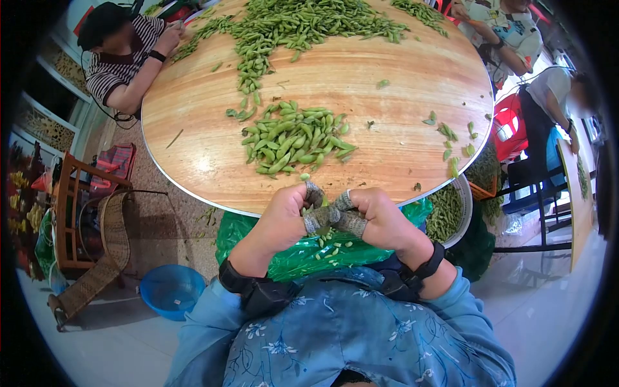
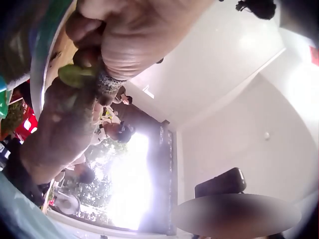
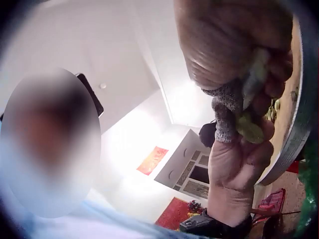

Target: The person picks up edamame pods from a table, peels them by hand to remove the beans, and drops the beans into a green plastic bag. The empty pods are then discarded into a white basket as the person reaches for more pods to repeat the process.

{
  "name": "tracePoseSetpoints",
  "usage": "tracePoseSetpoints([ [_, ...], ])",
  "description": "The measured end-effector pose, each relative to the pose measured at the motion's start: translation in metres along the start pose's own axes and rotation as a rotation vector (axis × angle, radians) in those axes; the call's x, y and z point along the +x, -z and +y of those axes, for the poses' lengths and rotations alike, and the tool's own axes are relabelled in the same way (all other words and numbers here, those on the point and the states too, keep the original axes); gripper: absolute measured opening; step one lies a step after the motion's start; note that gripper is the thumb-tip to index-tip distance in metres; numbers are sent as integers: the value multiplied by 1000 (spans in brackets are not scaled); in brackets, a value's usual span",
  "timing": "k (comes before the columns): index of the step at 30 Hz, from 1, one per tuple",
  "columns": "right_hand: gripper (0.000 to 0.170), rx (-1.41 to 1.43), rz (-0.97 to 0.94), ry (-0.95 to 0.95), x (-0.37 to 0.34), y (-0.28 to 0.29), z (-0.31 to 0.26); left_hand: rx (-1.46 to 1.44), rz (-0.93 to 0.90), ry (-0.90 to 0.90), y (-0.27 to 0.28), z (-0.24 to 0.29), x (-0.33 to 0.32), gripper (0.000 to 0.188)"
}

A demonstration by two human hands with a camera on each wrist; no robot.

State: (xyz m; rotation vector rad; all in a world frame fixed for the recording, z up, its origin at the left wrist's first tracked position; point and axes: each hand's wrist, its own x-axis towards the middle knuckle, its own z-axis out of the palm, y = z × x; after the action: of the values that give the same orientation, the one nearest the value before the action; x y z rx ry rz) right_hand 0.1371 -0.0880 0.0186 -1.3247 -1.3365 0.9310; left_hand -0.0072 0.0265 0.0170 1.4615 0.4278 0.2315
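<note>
In the head view both hands meet over the table's near edge, with grey knitted covers on thumbs and some fingers. The left hand (image 1: 284, 216) curls its fingers around a green pod (image 2: 75, 75), which shows between the fingers in the left wrist view. The right hand (image 1: 382, 218) touches the left at the thumbs. Pods show in the right wrist view: one pale green pod (image 3: 255, 77) lies in the right hand's curled fingers, another (image 3: 249, 128) at the left hand's fingers. Just beyond the hands lies a small pile of pods (image 1: 293, 138) on the round wooden table (image 1: 193, 122).
A large heap of pods (image 1: 309, 22) covers the table's far side. Below the hands, green plastic (image 1: 290, 261) holds loose beans. A white basket of pods (image 1: 465, 209) stands at the right, a blue basin (image 1: 171, 290) at the lower left. Other people sit around the table.
</note>
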Motion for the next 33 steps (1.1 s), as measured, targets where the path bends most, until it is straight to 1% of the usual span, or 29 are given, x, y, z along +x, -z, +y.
tracePoseSetpoints([
  [1,6,0,-1,-1,0,2,0,-1,1,1,0,2,-1,22],
  [3,6,294,-69,-161,-3,5,-1,-88,-85,55,-2,11,-5,18],
  [4,6,293,-70,-159,-3,6,-3,-87,-84,54,-1,15,-6,18],
  [6,4,244,-85,-165,-4,8,-9,-151,-110,207,-1,18,-9,14],
  [7,4,246,-87,-163,-5,6,-10,-150,-107,208,-2,16,-10,14],
  [9,3,11,-25,-95,-8,2,-13,-51,-93,93,-6,9,-12,12],
  [10,3,12,-27,-95,-10,1,-11,-50,-92,95,-7,5,-12,12],
  [12,5,-135,4,-87,-13,0,-8,-3,-87,58,-9,-1,-12,12],
  [13,5,-133,4,-87,-14,0,-8,-3,-87,60,-11,-3,-12,12],
  [15,9,-166,21,-128,-16,1,-9,51,-24,-9,-16,-6,-9,16],
  [16,9,-165,23,-129,-17,1,-8,52,-26,-8,-18,-9,-9,16],
  [18,9,-290,59,-24,-18,0,-7,188,23,-40,-20,-12,-7,19],
  [19,9,-290,61,-23,-19,0,-8,190,21,-41,-21,-10,-7,19],
  [21,7,-438,73,-16,-21,3,-12,307,32,3,-23,-3,-7,20],
  [22,7,-438,73,-17,-23,9,-14,307,31,3,-22,0,-7,20],
  [24,2,-431,166,-17,-33,28,-21,444,140,-128,-12,6,-8,21],
  [25,2,-428,210,-105,-39,38,-29,444,138,-124,-7,6,-6,21],
  [26,3,-426,252,-192,-46,48,-35,624,251,-187,0,6,-3,22],
  [27,3,-474,295,-226,-55,59,-35,804,365,-252,5,6,1,23],
  [28,4,-523,338,-260,-64,71,-33,803,364,-252,9,6,6,23],
  [30,5,-576,391,-337,-80,91,-27,1059,376,-238,14,4,12,24],
  [31,7,-573,441,-330,-89,98,-21,1057,374,-239,12,4,14,24],
  [32,7,-575,443,-333,-97,106,-11,1125,370,-237,10,5,15,23],
  [33,8,-556,516,-353,-105,113,0,1194,367,-235,8,5,15,22],
])
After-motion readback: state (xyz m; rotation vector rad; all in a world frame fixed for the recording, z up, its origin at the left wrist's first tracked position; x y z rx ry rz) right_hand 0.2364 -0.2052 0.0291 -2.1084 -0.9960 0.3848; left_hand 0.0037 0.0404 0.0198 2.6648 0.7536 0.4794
